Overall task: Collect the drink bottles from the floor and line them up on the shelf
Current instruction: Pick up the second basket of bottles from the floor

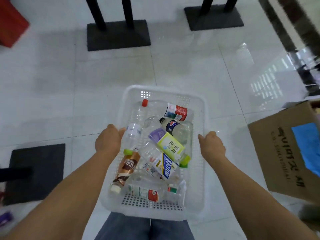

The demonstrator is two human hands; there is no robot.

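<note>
A translucent white plastic basket [199,170] is held up in front of me above the tiled floor. My left hand [108,140] grips its left rim and my right hand [212,147] grips its right rim. Several drink bottles lie loose inside: a red-capped clear bottle [173,110] at the far end, a Pepsi bottle [173,126], a green-labelled tea bottle [170,147], a brown coffee bottle [128,168], a blue-and-white labelled bottle [164,168] and a clear bottle with a red label [149,193] at the near end.
Two black stand bases with posts [118,34] [213,17] stand ahead on the white floor. Another black base [36,170] lies at the left. An open cardboard box [287,153] sits at the right. A red object [10,23] shows top left.
</note>
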